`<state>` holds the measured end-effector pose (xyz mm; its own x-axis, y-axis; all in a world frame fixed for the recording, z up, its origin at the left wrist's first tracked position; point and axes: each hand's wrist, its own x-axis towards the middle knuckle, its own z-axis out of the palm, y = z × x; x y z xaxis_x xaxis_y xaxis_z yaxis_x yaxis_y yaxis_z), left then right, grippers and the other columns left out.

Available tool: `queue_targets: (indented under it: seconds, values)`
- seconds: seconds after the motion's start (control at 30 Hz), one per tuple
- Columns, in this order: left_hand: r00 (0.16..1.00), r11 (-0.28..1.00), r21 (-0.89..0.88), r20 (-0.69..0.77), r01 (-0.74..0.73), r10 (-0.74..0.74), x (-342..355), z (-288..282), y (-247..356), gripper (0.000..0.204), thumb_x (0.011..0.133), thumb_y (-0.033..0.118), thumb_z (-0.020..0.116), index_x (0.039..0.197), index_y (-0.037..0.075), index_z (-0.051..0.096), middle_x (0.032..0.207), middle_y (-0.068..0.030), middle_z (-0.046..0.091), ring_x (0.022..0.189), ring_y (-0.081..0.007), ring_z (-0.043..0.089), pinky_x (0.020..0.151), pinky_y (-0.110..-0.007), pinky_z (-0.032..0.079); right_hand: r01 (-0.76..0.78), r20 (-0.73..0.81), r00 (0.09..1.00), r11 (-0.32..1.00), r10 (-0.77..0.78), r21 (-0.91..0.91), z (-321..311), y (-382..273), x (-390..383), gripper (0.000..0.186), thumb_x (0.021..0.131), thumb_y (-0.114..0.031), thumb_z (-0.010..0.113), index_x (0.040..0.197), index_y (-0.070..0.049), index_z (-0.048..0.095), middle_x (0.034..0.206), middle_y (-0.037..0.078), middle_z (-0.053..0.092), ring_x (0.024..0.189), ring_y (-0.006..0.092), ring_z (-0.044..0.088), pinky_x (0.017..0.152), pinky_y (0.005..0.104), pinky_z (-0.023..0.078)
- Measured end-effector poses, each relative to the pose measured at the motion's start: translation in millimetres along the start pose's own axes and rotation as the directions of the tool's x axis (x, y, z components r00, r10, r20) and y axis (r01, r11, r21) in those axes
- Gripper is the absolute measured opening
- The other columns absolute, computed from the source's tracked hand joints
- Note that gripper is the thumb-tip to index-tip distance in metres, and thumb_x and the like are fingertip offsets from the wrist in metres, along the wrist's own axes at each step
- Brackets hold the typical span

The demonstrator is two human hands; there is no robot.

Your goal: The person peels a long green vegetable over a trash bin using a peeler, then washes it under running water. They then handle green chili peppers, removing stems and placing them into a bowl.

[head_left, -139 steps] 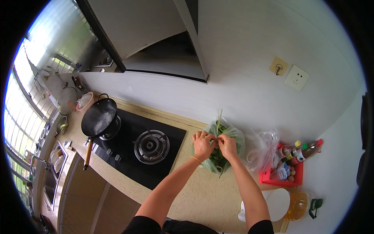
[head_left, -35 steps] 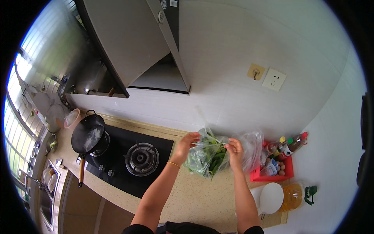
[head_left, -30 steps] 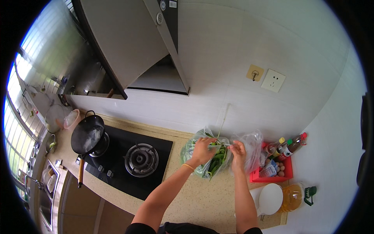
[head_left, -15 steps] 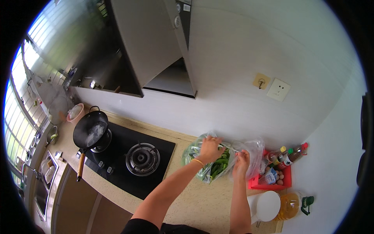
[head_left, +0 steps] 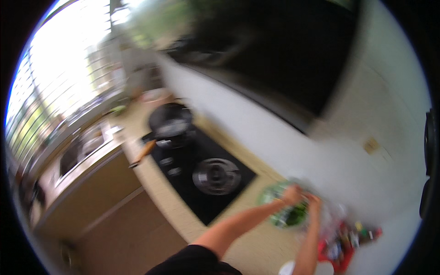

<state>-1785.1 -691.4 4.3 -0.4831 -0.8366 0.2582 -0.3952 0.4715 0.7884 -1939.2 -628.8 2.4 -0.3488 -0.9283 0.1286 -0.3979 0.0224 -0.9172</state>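
A clear, greenish plastic bag (head_left: 271, 196) lies on the counter near the wall. Inside it are green vegetables (head_left: 295, 214), long like peppers, though blur hides their detail. My left hand (head_left: 292, 195), with a yellow band at the wrist, is over the bag's top; its fingers are smeared by motion. Close beside it on the right, my right hand (head_left: 313, 200) is closed at the bag's edge, and the fingers of both hands nearly meet. Another clear plastic bag (head_left: 338, 211) sits to the right of my right hand.
A black gas stove (head_left: 195, 197) stands left of the bag, with a dark wok (head_left: 170, 120) on its far burner and the wooden handle (head_left: 145, 151) jutting over the counter. A red basket (head_left: 341, 261) with bottles is at right. A dark range hood (head_left: 275, 68) hangs above; a sink (head_left: 71, 158) is far left.
My view has swung left, blurring the picture and shifting everything right. My left hand has moved across the bag toward my right hand, so the two are now close together.
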Motion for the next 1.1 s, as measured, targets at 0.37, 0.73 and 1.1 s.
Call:
queue_targets:
  seconds: [0.37,0.73,1.1]
  values:
    - [0.981,0.929,-0.361,-0.135,0.085,-0.142,-93.2,-35.7,34.3,0.021,0.063,0.006,0.064,0.081,0.001,0.055,0.078,-0.0174,0.059,0.079,-0.0335,0.057,0.068,-0.038,0.045,-0.487,0.06,0.858,0.844,0.511,-0.225,27.0,-14.8,-8.1,0.012,0.07,-0.013,0.043,0.063,-0.005,0.049,0.05,0.005,0.045,0.033,0.0169,0.039,0.03,0.0269,0.026]
    - [0.807,0.825,-0.529,-0.387,0.202,-0.446,-324.5,-182.5,-50.8,0.018,0.074,0.01,0.056,0.09,0.002,0.057,0.086,-0.0097,0.061,0.081,-0.0193,0.058,0.071,-0.032,0.047,-0.002,-0.025,1.0,0.949,-0.006,-0.316,49.8,-76.5,-86.3,0.016,0.072,-0.012,0.047,0.085,-0.003,0.052,0.068,0.01,0.054,0.056,0.0172,0.052,0.048,0.0258,0.04]
    - [-0.592,-0.096,-0.765,-0.406,0.637,-0.696,-851.3,-119.0,-126.3,0.021,0.064,0.023,0.058,0.076,0.007,0.066,0.081,-0.0154,0.064,0.078,-0.0283,0.062,0.069,-0.034,0.049,0.278,0.171,0.953,0.948,-0.251,-0.155,184.1,-149.3,-221.6,0.015,0.074,-0.009,0.05,0.086,-0.002,0.056,0.074,0.009,0.056,0.065,0.0177,0.053,0.058,0.0277,0.042]
